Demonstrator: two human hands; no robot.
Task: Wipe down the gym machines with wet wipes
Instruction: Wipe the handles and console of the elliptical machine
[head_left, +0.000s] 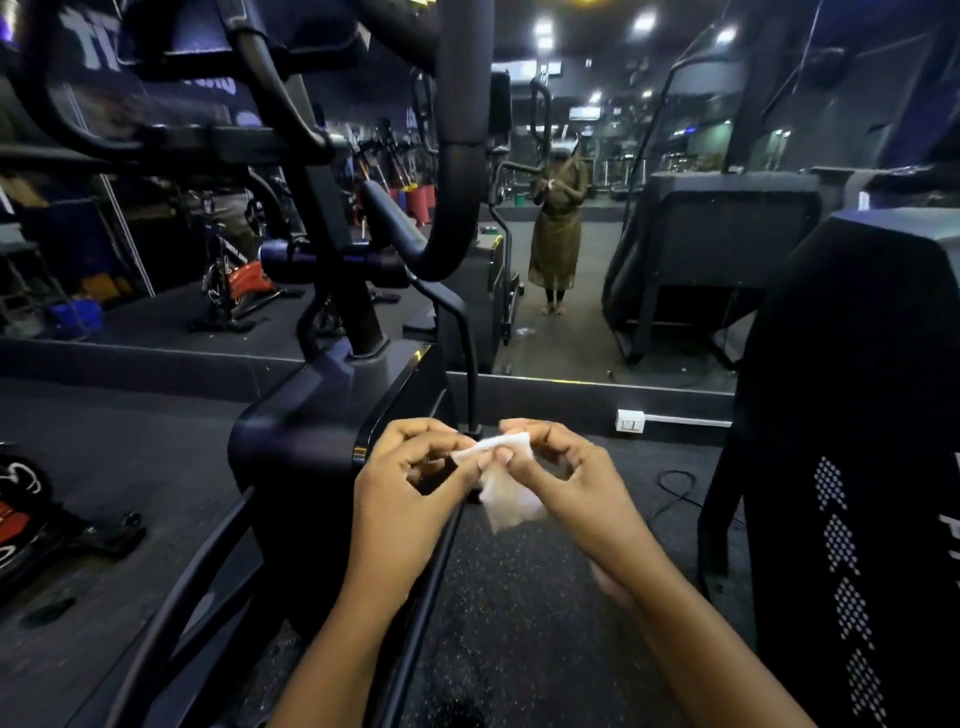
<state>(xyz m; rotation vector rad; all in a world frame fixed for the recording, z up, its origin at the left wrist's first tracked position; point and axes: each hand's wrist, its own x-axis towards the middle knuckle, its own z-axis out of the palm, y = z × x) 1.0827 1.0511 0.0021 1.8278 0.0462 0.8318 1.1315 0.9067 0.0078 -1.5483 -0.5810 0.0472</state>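
Observation:
A white wet wipe (506, 480) hangs between both hands in the lower middle of the head view. My left hand (405, 488) pinches its top left edge with curled fingers. My right hand (566, 475) pinches its top right edge, thumb on the front of the wipe. The wipe is partly folded and droops below the fingers. Just ahead and to the left stands a black gym machine (311, 441) with a thick curved handlebar (457, 171) rising above my hands. Neither hand touches the machine.
A second black machine (852, 467) with a dotted white pattern stands close on the right. A wall mirror (571, 234) ahead reflects a person and more machines. A white wall socket (629, 421) and a loose cable (675, 488) lie by the floor's far edge.

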